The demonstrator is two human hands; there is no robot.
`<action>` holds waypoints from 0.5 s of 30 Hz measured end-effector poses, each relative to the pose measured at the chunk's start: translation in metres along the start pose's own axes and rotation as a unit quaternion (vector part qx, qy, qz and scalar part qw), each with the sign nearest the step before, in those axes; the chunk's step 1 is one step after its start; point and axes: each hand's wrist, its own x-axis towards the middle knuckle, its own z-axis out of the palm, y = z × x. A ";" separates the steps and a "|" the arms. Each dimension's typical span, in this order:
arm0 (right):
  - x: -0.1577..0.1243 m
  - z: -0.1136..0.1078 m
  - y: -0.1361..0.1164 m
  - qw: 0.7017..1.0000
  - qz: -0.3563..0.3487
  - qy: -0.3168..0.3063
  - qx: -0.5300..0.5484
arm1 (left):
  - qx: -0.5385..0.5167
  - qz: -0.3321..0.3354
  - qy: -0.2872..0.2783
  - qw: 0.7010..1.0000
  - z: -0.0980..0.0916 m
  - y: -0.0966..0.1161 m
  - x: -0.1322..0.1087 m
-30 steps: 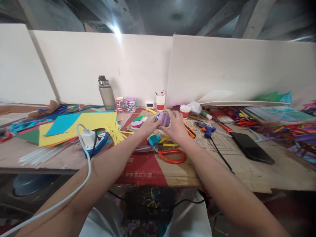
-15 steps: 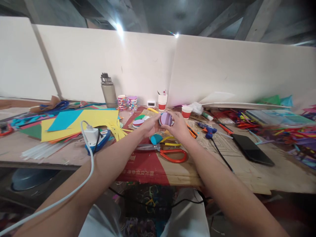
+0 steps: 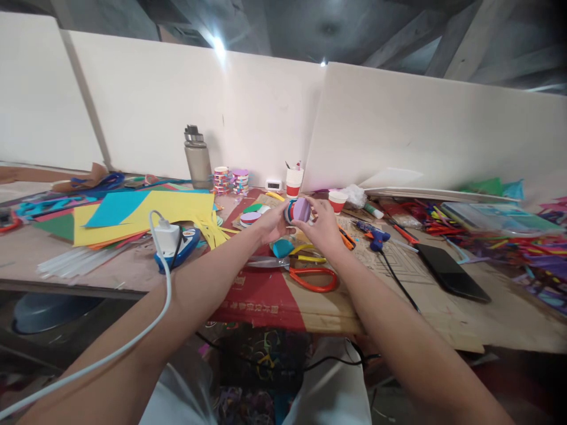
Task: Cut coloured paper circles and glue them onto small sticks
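Observation:
Between my hands is a small round paper piece (image 3: 302,211), with a flat purple face turned to the right and blue, red and white on its side. My left hand (image 3: 271,226) grips it from the left, fingers curled around the blue-and-red side. My right hand (image 3: 323,226) holds the purple end, thumb below and fingers at the top. Just under the hands lie a teal round piece (image 3: 282,248), yellow-handled pliers (image 3: 308,255) and large scissors (image 3: 313,280) with orange-red handles. More round paper pieces (image 3: 251,218) sit left of my left hand.
At the back stand a bottle (image 3: 198,159), striped round stacks (image 3: 240,182) and red-and-white paper cups (image 3: 294,182). Coloured sheets (image 3: 172,209) and a power strip with a white plug (image 3: 167,237) are left. A blue glue gun (image 3: 376,236) and black phone (image 3: 452,273) lie right.
The round piece has turned in my hands, so more of its blue-and-red side shows and the purple face points further right. Both hands keep hold of it.

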 end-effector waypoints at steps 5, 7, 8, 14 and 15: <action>0.001 0.000 -0.001 0.998 0.019 -0.028 -0.056 | 0.007 0.047 0.151 0.987 0.006 0.008 -0.001; 0.000 0.002 -0.001 0.992 0.039 -0.056 -0.107 | 0.012 0.087 0.207 0.974 0.004 0.012 0.001; 0.000 0.003 -0.002 0.987 0.052 -0.073 -0.136 | 0.011 0.105 0.226 0.968 0.002 0.014 0.002; 0.001 0.007 -0.010 0.938 0.100 -0.203 -0.262 | -0.017 0.136 0.264 0.955 -0.008 0.018 0.009; 0.002 0.008 -0.011 0.931 0.103 -0.218 -0.274 | -0.015 0.130 0.259 0.957 -0.009 0.018 0.010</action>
